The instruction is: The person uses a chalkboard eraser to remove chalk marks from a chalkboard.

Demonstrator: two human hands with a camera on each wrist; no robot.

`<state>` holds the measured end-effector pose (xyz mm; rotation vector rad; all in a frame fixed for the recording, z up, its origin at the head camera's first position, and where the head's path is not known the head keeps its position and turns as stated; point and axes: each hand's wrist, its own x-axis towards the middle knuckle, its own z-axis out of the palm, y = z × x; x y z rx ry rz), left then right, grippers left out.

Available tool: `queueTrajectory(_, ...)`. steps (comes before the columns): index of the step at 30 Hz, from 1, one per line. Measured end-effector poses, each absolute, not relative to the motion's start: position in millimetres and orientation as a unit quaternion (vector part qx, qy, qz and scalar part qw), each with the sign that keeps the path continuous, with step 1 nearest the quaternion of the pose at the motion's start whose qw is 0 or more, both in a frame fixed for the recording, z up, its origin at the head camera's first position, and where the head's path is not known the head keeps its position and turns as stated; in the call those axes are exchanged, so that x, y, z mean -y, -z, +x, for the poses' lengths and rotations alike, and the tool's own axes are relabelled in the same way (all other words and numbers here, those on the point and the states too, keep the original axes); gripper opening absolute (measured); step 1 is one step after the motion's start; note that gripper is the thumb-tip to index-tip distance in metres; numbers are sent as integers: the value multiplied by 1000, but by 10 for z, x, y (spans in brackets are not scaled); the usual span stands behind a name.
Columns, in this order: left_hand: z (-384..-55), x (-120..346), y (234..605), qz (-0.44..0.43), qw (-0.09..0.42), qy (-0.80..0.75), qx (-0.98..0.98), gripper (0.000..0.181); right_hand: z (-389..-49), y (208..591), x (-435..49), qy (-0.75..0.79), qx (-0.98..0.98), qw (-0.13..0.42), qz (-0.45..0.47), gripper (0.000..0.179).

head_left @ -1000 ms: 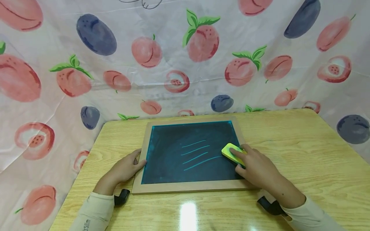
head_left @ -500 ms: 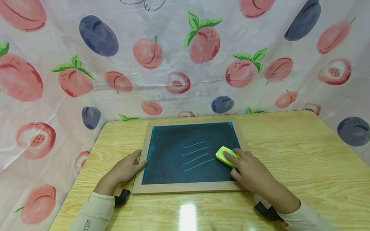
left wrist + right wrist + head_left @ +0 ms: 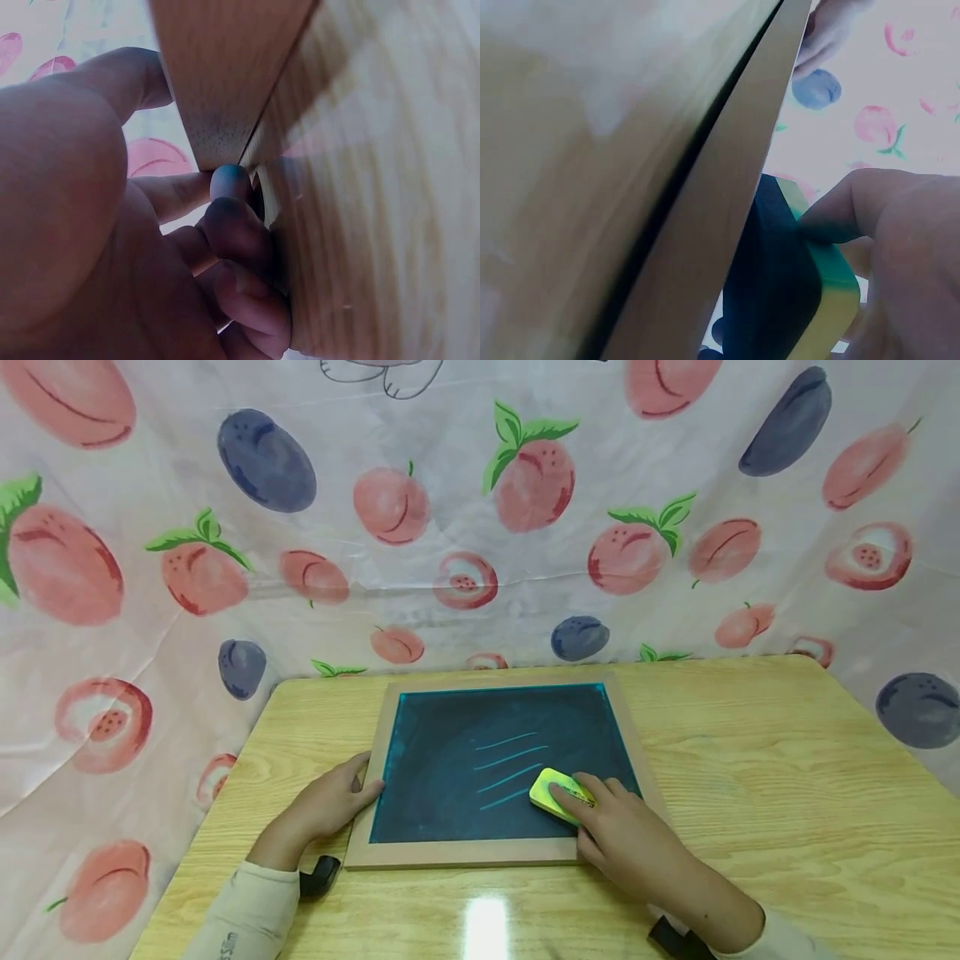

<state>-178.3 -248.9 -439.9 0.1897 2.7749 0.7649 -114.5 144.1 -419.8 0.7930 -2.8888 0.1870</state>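
Note:
A wood-framed blackboard [image 3: 450, 727] lies on the table with several blue-green chalk lines [image 3: 510, 760] across its middle. My right hand [image 3: 626, 835] holds a yellow and green chalkboard eraser [image 3: 555, 789], its dark felt side down at the right end of the lowest line. In the right wrist view, the thumb presses the side of the eraser [image 3: 825, 292], just beyond the board's frame edge. My left hand [image 3: 322, 802] grips the frame's left side, thumb on top. The left wrist view shows the other fingers [image 3: 240, 232] curled beside the frame [image 3: 225, 82], low against the tabletop.
The wooden table [image 3: 750, 760] extends to both sides of the board. Behind it hangs a fruit-print cloth [image 3: 510, 577]. Black wrist devices sit below the left wrist [image 3: 318, 877] and the right wrist [image 3: 678, 939].
My right hand has slid the eraser leftward and toward me over the board. The lowest chalk line now shows shorter at its right end. My left hand keeps its place on the frame.

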Motion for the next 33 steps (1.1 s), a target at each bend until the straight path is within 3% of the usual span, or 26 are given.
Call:
queueTrajectory(10,-1794,2477,4391,71,114,-250,-959,68,-1067,4204,-1326,-69,955,41,285,53)
queueTrajectory(33,-1804,2465,4383,73,111,-242,-961,69,-1257,4223,-1556,-64,962,92,247,53)
